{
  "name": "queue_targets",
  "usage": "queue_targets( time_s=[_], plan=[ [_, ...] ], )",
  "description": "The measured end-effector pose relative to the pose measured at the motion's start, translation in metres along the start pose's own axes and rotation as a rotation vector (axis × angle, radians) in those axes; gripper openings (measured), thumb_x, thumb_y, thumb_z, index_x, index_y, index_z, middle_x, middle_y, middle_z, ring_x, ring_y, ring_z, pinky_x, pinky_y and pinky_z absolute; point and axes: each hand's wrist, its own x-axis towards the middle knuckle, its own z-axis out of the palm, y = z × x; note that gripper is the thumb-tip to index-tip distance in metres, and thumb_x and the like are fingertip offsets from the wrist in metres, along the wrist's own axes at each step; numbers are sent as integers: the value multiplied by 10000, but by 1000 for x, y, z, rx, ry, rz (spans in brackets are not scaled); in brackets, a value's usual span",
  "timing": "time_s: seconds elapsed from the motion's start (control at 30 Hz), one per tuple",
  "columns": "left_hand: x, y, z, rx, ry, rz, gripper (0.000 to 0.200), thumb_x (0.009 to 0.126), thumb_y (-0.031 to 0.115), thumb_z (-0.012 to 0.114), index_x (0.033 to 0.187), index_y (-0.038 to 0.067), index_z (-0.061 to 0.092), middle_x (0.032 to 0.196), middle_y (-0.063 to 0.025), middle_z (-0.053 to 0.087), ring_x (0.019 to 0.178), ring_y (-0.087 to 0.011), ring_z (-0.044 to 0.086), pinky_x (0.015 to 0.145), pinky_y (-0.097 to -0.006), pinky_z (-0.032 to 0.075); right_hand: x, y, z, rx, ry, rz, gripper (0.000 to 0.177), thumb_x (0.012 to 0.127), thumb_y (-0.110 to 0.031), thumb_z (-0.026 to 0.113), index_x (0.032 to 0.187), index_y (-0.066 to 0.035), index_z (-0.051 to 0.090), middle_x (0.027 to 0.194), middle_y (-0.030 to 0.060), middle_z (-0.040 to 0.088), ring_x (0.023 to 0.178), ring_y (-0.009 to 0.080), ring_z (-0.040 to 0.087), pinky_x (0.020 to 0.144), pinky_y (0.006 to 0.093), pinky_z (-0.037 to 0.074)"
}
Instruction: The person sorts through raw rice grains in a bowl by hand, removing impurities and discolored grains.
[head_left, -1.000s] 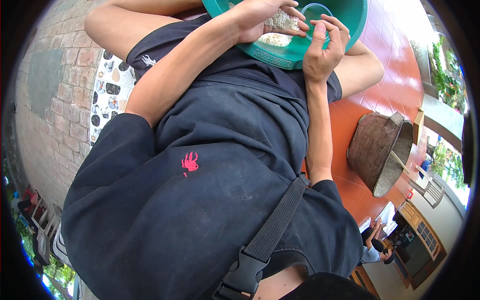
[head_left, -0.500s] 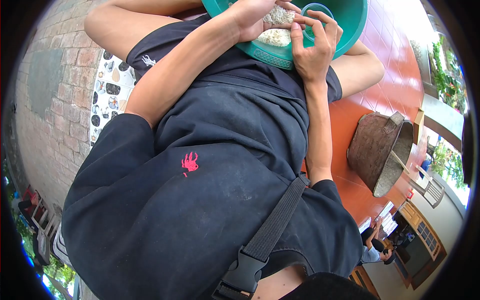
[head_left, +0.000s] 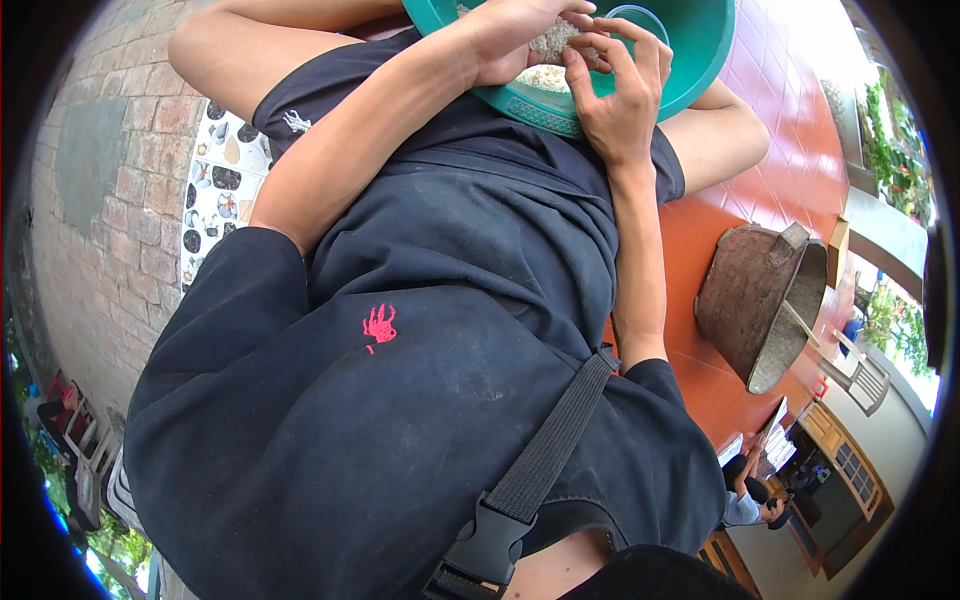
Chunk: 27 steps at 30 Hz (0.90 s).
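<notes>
A green basin (head_left: 690, 75) rests across my lap, with white rice grains (head_left: 545, 78) inside it. More rice lies in my cupped left hand (head_left: 508, 38), held over the basin's near side. The fingers of my right hand (head_left: 625, 95) are bent over that palm, thumb and fingertips close together against the grains. Anything pinched between them is too small to make out. Behind the right fingers, a round object with a pale blue rim (head_left: 645, 12) shows inside the basin, partly hidden.
A large worn brown tub (head_left: 745, 300) with a stick in it stands on the red tiled floor (head_left: 670, 260) at the right. Beyond are a chair (head_left: 865, 380) and another person (head_left: 745, 505). Brick paving (head_left: 130, 200) and a patterned tile strip (head_left: 215, 190) are at the left.
My right hand has shifted slightly left, its thumb and fingers now farther over the rice in my left palm. My left fingers have curled in more. The basin has stayed put.
</notes>
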Motion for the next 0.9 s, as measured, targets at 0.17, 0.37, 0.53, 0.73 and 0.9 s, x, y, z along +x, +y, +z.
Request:
queue_targets(
  time_s=[0.17, 0.37, 0.53, 0.73, 0.9],
  plan=[
    [6, -3, -4, -20, -14, -16, 246, 1051, 232, 530, 1092, 11, 630, 983, -97, 659, 821, -192, 675, 746, -328, 567, 1, 0, -1, 17, -9, 7, 143, 864, -171, 798, 989, -106, 776, 1203, 27, 677, 1142, 262, 540, 995, 385, 416],
    [4, -1, 1, -14, 13, -2, 262, 1052, 232, 529, 1065, -6, 636, 971, -103, 667, 828, -203, 678, 763, -335, 576, -2, 3, 2, 78, 7, 46, 100, 900, -134, 783, 987, -86, 772, 1201, 30, 679, 1131, 241, 543, 963, 360, 444],
    [4, -1, -2, -58, -61, 16, 299, 1063, 222, 507, 1015, -31, 658, 989, -125, 682, 858, -222, 692, 810, -344, 596, 1, 6, 2, 144, 96, 24, 71, 883, -125, 795, 941, -96, 767, 1136, 29, 683, 1099, 237, 548, 929, 361, 441],
    [6, -1, -1, -64, -44, -29, 325, 1079, 216, 472, 1016, -34, 670, 1010, -139, 695, 888, -226, 705, 836, -363, 606, 0, 9, 2, 189, 138, 44, 82, 872, -120, 806, 943, -102, 769, 1092, 41, 697, 1061, 242, 572, 916, 360, 451],
    [7, -2, -2, -78, -44, -18, 320, 1081, 219, 472, 1053, -41, 656, 1004, -132, 697, 886, -223, 712, 822, -353, 610, 1, 9, 2, 167, 141, 56, 81, 888, -137, 797, 941, -91, 757, 1091, 42, 699, 1065, 247, 572, 926, 366, 449]
  ],
)
